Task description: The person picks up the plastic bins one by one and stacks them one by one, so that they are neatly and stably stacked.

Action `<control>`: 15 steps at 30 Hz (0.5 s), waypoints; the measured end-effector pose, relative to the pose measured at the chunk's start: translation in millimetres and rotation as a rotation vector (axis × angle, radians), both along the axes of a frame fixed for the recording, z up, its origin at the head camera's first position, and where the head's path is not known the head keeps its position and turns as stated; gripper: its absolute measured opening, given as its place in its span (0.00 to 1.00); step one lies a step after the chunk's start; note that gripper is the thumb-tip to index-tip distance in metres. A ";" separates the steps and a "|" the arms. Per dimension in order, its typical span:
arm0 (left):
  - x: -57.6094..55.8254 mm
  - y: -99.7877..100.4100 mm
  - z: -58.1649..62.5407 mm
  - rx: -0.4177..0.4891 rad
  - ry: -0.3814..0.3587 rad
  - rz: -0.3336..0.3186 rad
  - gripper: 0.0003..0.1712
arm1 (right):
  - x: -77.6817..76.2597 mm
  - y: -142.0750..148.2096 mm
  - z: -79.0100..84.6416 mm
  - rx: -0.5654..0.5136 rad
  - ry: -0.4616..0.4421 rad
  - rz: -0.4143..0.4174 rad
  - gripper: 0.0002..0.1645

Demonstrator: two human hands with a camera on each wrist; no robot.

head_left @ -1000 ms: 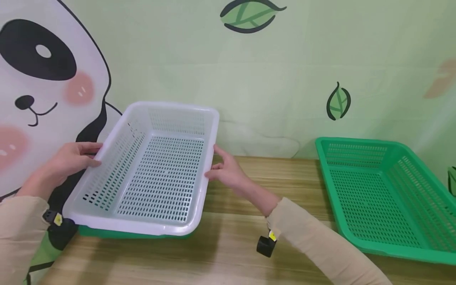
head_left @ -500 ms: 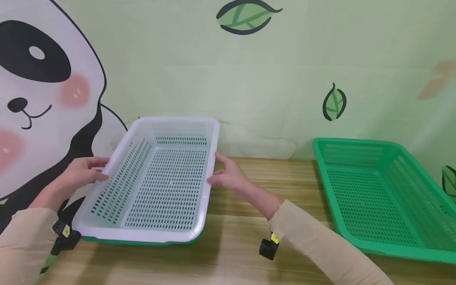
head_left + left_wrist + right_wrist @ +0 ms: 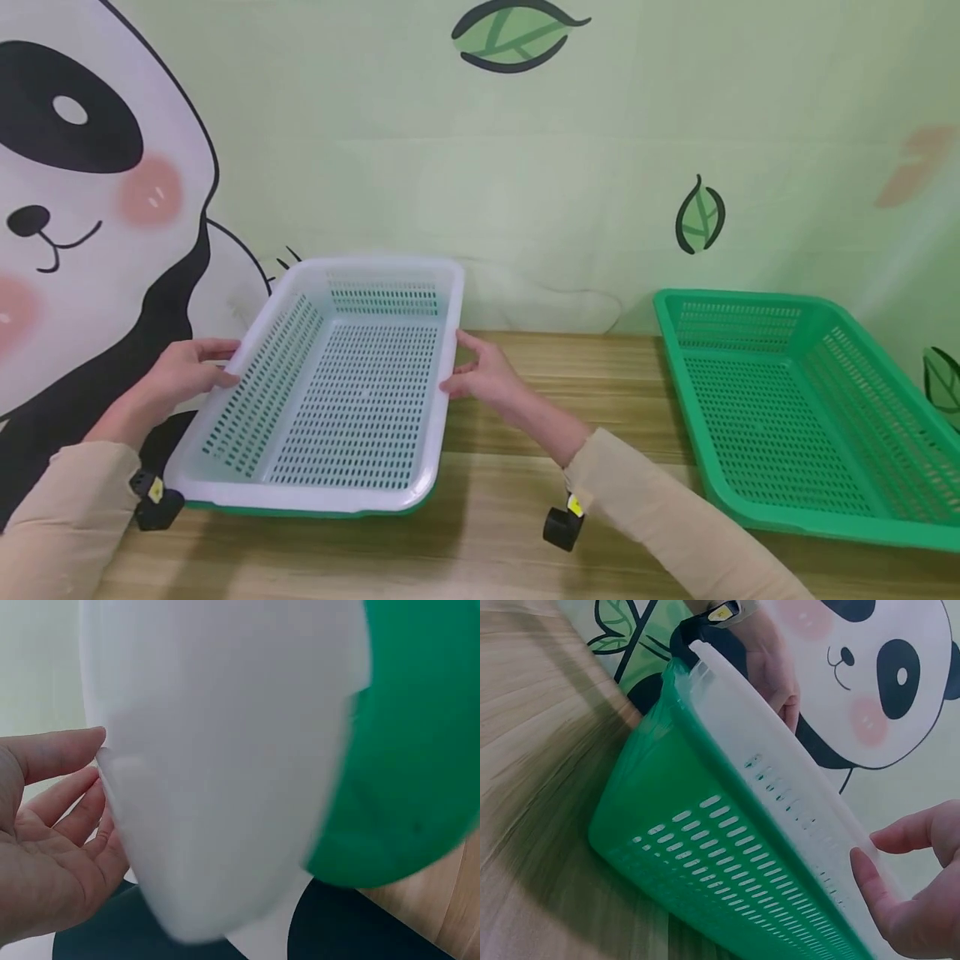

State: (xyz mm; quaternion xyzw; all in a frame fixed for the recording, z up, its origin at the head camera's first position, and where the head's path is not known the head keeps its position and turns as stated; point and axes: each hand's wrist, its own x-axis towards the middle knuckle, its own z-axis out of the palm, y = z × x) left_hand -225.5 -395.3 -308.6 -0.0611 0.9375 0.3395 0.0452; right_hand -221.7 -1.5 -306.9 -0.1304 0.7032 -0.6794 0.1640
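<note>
A white perforated plastic basket [image 3: 300, 497] sits nested in a green basket [image 3: 652, 787] on the left of the table. In the head view only a thin green edge shows below the white rim. My left hand [image 3: 183, 377] pinches the left long rim of the white basket between thumb and fingers. Across from it, my right hand [image 3: 487, 372] pinches the right long rim. The left wrist view shows the left thumb and fingertips [image 3: 90, 739] at the white rim. From the right wrist view, the white wall stands partly above the green one, its lower part hidden inside.
Another green perforated basket [image 3: 697, 417] stands on the right of the wooden table [image 3: 555, 467]. A pale green wall cloth [image 3: 547, 200] with a printed panda and leaves hangs right behind the table. Small wrist cameras [image 3: 562, 528] hang below both sleeves.
Both hands have lowered the white basket into the green one, its far end dropping most. The view has shifted slightly. The right-hand green basket stays in place.
</note>
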 end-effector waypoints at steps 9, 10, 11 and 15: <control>-21.0 -29.1 -31.8 0.033 0.001 0.040 0.40 | -4.3 -2.5 -14.3 -0.009 0.026 0.009 0.49; -19.4 -27.0 -31.7 0.026 0.004 0.046 0.40 | -4.7 -2.6 -15.7 -0.017 0.029 0.013 0.49; -18.5 -27.0 -31.3 0.040 0.004 0.028 0.41 | -5.2 -2.7 -17.3 -0.023 0.031 0.016 0.49; -23.4 -32.9 -43.7 0.027 0.028 0.041 0.40 | -5.9 -2.3 -22.2 -0.037 0.038 0.021 0.49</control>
